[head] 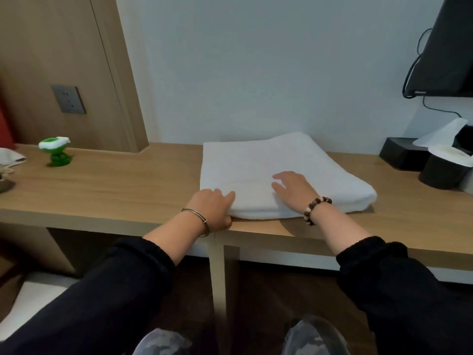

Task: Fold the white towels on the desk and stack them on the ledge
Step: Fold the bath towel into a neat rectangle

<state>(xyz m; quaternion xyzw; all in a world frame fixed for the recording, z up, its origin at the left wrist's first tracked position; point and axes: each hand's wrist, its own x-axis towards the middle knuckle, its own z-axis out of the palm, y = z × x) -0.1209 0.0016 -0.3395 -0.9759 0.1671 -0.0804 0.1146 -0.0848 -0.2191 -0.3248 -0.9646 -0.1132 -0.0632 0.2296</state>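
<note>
While your left hand [213, 210] grips near-left corner of folded white towel [268, 160] lying on desk [115, 185], right hand [291, 190] rests flat on top, fingers relaxed. Smooth outward, square edges, keep layers aligned before lifting toward ledge.

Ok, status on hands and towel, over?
Left hand grips near corner of towel. Right hand flat on top. Folded, lying on desk. Green toy left, black holders right, both apart.
</note>
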